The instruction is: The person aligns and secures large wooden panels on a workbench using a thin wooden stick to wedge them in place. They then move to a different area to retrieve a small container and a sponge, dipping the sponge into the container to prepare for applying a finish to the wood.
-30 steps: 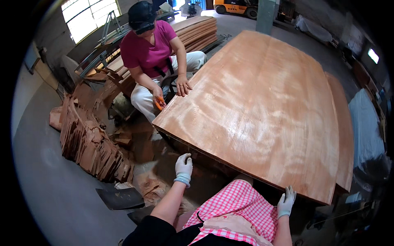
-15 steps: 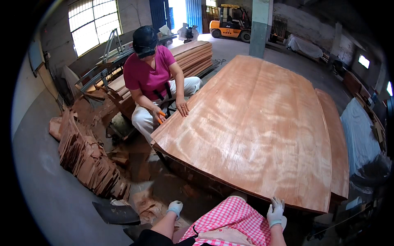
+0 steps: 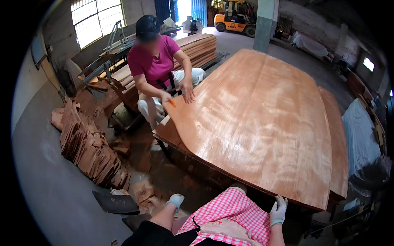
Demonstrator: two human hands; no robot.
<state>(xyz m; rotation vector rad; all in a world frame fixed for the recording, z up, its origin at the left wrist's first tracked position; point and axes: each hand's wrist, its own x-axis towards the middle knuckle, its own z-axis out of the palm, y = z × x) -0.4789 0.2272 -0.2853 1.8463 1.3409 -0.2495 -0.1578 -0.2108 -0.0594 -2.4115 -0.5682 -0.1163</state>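
A large reddish-brown wood veneer sheet [image 3: 254,123] lies on top of a stack in front of me. Its left corner is lifted and curls upward, showing the sheet beneath [image 3: 167,130]. My right hand [image 3: 278,210], in a pale glove, is at the near edge of the stack with its fingers extended against the rim. Lower left, my left hand [image 3: 175,201], also gloved, is loosely curled over the floor, with nothing visible in it. Across the left side a seated co-worker [image 3: 158,61] raises the corner with one hand, which holds an orange-handled tool [image 3: 172,102], and lays the other hand on the sheet.
Torn veneer scraps [image 3: 88,145] are heaped along the left wall. Behind the co-worker lies a pile of long boards [image 3: 197,49]. A square pillar [image 3: 264,28] and an orange forklift [image 3: 234,20] stand farther back. Plastic-covered material [image 3: 360,131] is at the right.
The co-worker has lifted the sheet's left corner, which lay flat before, and has raised the hand with the orange-handled tool. My hands have hardly moved.
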